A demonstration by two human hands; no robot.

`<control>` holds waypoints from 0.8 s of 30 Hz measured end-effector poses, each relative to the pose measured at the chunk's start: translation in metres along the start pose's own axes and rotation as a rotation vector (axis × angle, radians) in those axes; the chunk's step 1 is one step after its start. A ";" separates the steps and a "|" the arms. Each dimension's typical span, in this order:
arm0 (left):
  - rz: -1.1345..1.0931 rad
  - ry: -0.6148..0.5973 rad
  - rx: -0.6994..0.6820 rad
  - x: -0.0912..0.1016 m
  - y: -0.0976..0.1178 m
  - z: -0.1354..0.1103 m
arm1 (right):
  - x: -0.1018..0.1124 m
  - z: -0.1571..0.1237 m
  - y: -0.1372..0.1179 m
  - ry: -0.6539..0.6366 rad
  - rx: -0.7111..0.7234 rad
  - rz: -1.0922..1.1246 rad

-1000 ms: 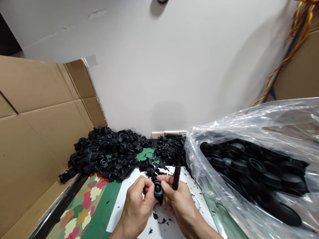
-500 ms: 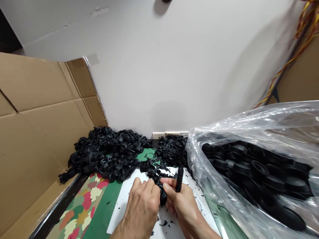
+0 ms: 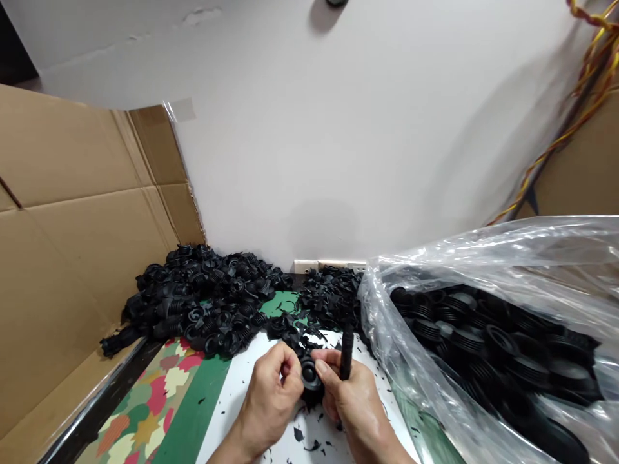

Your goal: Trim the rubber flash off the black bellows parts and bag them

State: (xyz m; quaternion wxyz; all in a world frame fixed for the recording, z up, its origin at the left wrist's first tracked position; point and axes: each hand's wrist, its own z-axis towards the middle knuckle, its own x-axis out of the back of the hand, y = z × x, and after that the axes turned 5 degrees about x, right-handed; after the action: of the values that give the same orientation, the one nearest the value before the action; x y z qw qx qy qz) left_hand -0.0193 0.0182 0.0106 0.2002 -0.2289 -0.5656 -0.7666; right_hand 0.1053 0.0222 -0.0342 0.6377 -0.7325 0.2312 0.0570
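A round black rubber bellows (image 3: 311, 374) with concentric rings faces me over the white sheet. My right hand (image 3: 355, 390) grips its right side between thumb and fingers. A black pen-like tool (image 3: 347, 351) stands upright in that same hand; its lower end is mostly hidden. At the left edge of the bellows, my left hand (image 3: 275, 386) is closed in a pinch, and whatever lies between its fingertips is too small to make out. Black rubber scraps (image 3: 298, 434) are scattered on the white sheet (image 3: 236, 386) around both hands.
Many black ribbed rubber pieces (image 3: 207, 296) are heaped at left, beside a cardboard box wall (image 3: 91, 245). A pile of black trimmings (image 3: 331, 296) lies by the sockets (image 3: 305, 265). At right, a clear plastic bag (image 3: 435, 258) holds larger black bellows (image 3: 483, 348).
My left hand has turned and drawn slightly left, off the bellows, its fingers now pinched. More of the bellows' ringed face shows. My right hand keeps its grip, and the view has shifted slightly.
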 end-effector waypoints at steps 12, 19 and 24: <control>-0.489 0.014 0.256 0.009 -0.021 0.010 | -0.003 -0.014 -0.015 -0.008 0.074 -0.095; -0.410 0.064 0.112 0.015 -0.007 0.002 | -0.004 -0.014 -0.016 -0.012 0.127 -0.150; -0.404 -0.085 0.206 0.007 0.000 -0.002 | -0.006 -0.019 -0.020 -0.052 0.145 -0.146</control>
State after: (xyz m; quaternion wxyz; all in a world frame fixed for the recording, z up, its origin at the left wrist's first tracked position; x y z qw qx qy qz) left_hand -0.0256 0.0161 0.0144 0.0411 -0.1215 -0.6830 -0.7190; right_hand 0.1040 0.0075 -0.0103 0.6973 -0.6976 0.1642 0.0127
